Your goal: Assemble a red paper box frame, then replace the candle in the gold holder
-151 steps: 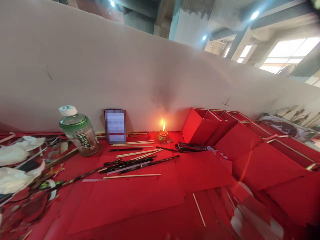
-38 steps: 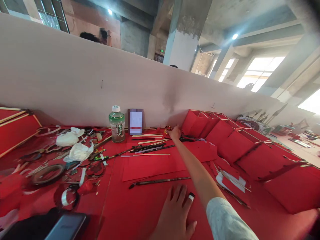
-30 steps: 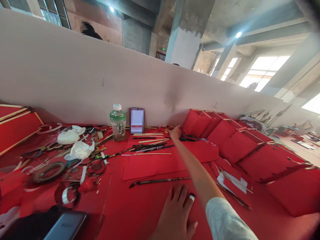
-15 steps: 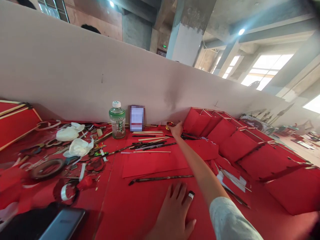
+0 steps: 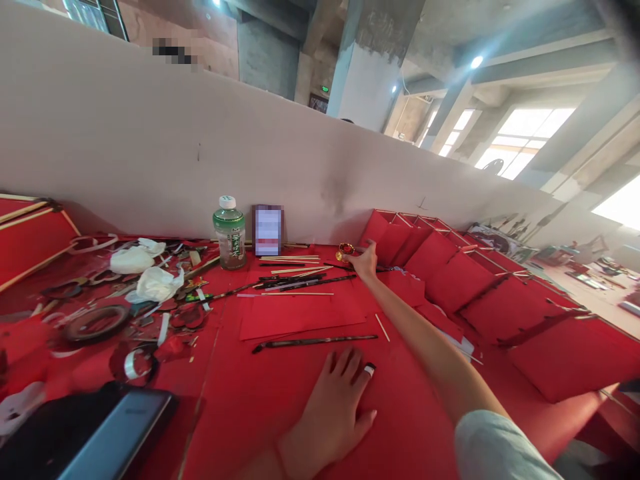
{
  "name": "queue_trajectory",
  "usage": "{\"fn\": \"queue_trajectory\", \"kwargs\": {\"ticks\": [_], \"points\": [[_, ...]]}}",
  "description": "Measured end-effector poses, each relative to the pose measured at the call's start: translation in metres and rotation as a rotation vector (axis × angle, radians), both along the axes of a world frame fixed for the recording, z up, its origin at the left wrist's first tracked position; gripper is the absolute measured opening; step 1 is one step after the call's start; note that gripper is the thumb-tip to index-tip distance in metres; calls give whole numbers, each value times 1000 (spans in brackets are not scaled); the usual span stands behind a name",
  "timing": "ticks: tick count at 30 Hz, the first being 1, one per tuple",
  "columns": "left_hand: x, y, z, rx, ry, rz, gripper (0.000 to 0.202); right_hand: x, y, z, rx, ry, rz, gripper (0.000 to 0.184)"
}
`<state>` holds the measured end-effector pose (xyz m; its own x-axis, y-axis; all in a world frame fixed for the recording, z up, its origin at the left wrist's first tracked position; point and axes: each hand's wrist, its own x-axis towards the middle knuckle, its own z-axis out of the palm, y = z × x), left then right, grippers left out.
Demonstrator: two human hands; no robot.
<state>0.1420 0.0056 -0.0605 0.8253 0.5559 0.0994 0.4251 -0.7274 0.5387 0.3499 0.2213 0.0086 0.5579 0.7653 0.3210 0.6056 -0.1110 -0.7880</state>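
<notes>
Small brass cup (image 5: 345, 251) at the back of the red cloth (image 5: 300, 407), right up by the white wall (image 5: 150, 147), and the right hand (image 5: 367, 261) is on the spot! Fingers spread, tips just beside the rim, no pinch on it that I can make out. It looks light and hard, a tiny metal piece that could tip easily, so the judgement here is to take it by the rim or narrow foot between 2 fingertips. Left hand (image 5: 333, 407) lies flat and spread on the cloth, ring on 1 finger, holding nothing, near a long dark rod (image 5: 315, 341). Bamboo sticks (image 5: 290, 270) sit left of the cup, past them a white-capped bottle (image 5: 229, 233), its green label too small to read, beside a blurred card (image 5: 268, 230). Red boxes (image 5: 450, 280) run off to the right.
</notes>
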Motion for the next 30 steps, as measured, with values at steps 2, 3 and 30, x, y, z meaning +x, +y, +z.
{"fn": "queue_trajectory", "kwargs": {"ticks": [2,3,30], "points": [[0,0,-2,27,2,7,64,6,-17,-1,16,16,28,87],[0,0,-2,39,6,9,63,9,-26,-3,23,24,43,87],[5,11,6,259,135,72,62,107,-286,-38,137,137,45,104]]}}
